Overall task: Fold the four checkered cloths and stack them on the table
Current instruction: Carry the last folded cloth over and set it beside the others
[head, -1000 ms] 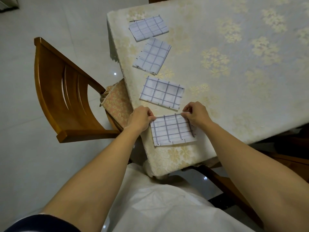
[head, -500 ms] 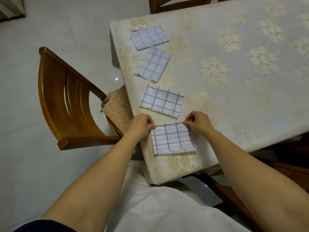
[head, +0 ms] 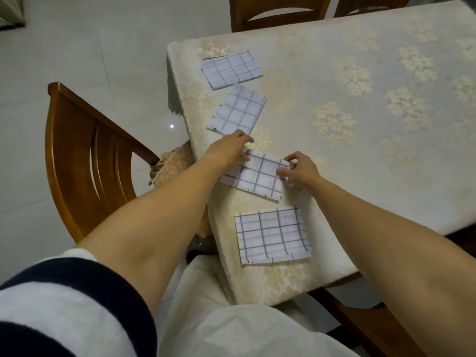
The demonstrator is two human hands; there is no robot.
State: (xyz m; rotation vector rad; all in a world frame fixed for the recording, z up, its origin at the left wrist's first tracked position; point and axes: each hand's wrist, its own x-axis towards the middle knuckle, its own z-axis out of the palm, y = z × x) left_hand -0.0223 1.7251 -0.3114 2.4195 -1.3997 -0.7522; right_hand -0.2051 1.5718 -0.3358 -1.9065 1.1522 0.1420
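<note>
Four checkered cloths [head: 231,70] line tabletop [head: 360,155]. Right grip [head: 298,171] pinches second-nearest cloth [head: 260,177] by right edge; left grip [head: 229,150] covers far-left corner, closure unclear. Two-sided hold probably keeps it flat for stacking on folded cloth [head: 273,234] just nearer.

1. You have no text, label, brand, number or sign to read in this view.
2. Your checkered cloths [head: 273,235] carry only dark grid lines and short edge ticks.
3. Your bench [head: 360,150] covering shows only pale flowers.
</note>
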